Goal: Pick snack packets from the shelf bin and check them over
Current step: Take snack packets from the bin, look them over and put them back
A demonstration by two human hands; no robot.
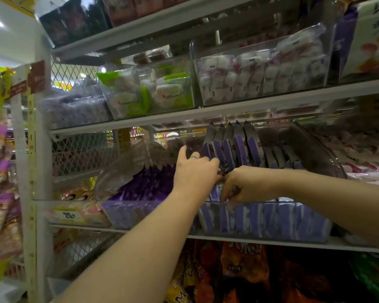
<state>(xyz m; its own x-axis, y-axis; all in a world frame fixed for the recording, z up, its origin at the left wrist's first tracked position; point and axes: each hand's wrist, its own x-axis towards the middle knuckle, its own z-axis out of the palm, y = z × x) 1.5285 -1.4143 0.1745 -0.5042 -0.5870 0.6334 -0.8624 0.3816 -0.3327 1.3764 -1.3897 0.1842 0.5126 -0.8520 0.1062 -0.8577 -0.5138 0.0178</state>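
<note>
Shelf bin: clear, stocked with purple packets; a slanted stack lies left of the left grip and an upright row stands just behind both grips.
Left hand: thumb spread, fingers hooked over packet tops; it cannot be told whether the grip actually holds one.
Right hand: grip curled downward, pinching a packet inside the bin, beside the left fingertips.
Progress: judged early; no packet lifted clear, checking outstanding.

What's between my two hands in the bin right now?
Upright purple packets, in the narrow gap where the left hand and right hand almost meet inside the clear bin. The head view shows it.
</note>
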